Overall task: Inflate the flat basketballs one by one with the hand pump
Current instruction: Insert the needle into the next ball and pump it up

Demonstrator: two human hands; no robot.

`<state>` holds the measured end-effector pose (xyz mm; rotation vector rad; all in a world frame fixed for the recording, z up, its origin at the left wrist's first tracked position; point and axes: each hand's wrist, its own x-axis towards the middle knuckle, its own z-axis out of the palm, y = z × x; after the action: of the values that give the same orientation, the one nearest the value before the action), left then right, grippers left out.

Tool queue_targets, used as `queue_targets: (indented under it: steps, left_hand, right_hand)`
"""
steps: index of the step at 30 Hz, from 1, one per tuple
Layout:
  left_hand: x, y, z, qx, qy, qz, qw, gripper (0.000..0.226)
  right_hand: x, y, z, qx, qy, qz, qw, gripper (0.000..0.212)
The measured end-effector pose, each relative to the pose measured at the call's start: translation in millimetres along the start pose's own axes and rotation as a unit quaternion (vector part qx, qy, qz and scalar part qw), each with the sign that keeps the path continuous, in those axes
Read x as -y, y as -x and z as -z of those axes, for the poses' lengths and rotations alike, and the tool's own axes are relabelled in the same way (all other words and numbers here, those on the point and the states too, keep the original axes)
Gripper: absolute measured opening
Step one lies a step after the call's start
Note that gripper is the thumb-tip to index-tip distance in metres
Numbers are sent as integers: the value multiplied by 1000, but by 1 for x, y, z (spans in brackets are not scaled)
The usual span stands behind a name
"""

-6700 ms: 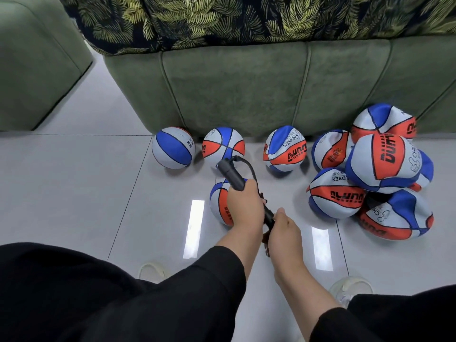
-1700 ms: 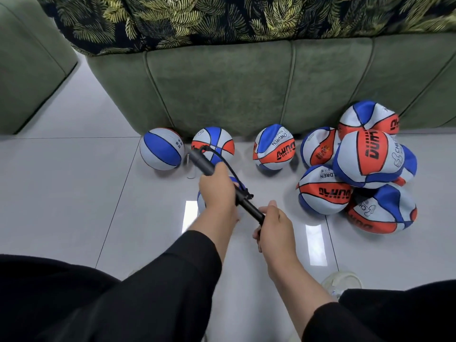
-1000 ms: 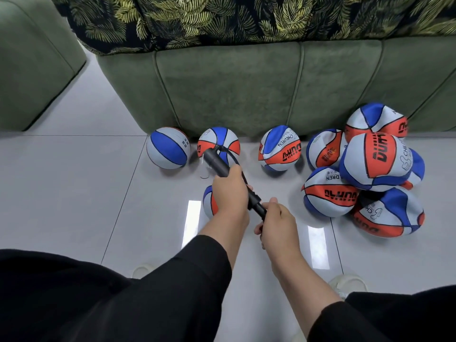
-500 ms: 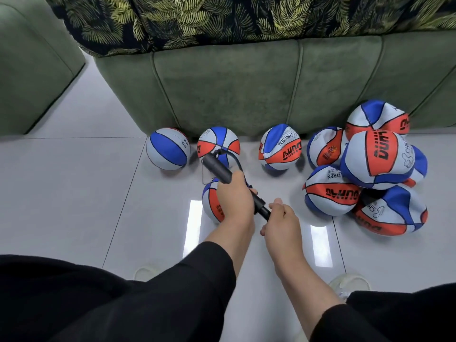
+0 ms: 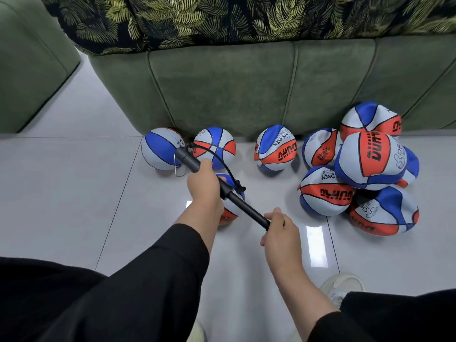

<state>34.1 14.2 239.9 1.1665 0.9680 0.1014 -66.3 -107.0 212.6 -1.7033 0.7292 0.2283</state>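
My left hand (image 5: 204, 187) grips the barrel of the black hand pump (image 5: 187, 160), which slants from upper left to lower right. My right hand (image 5: 281, 232) grips the pump's handle, and the rod (image 5: 243, 206) shows drawn out between the hands. A thin black hose loops from the barrel's far end to a blue, white and orange basketball (image 5: 232, 206) on the floor, mostly hidden under my left hand. Three rounder balls (image 5: 159, 149) (image 5: 214, 146) (image 5: 275, 148) stand in a row by the sofa. Several dented, flat balls (image 5: 370, 159) are piled at the right.
A green sofa (image 5: 246, 82) with a leaf-print cover runs across the back, a second green seat (image 5: 29, 60) stands at the far left. The floor is glossy grey tile. My black-clad knees fill the bottom, and a pale shoe (image 5: 341, 287) shows at the lower right.
The right hand has pulled the handle back, so more of the rod shows between the hands than half a second ago. The left hand and barrel have shifted slightly left.
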Motion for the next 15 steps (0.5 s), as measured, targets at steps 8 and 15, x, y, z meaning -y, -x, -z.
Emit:
queue_targets:
  steps: [8, 15]
  left_hand:
    - [30, 22, -9, 9, -17, 9, 1000, 17]
    - [48, 42, -14, 33, -30, 9, 999, 25]
  right_hand:
    - [7, -6, -6, -13, 15, 11, 1000, 41]
    - [12, -7, -10, 3, 23, 23, 999, 45]
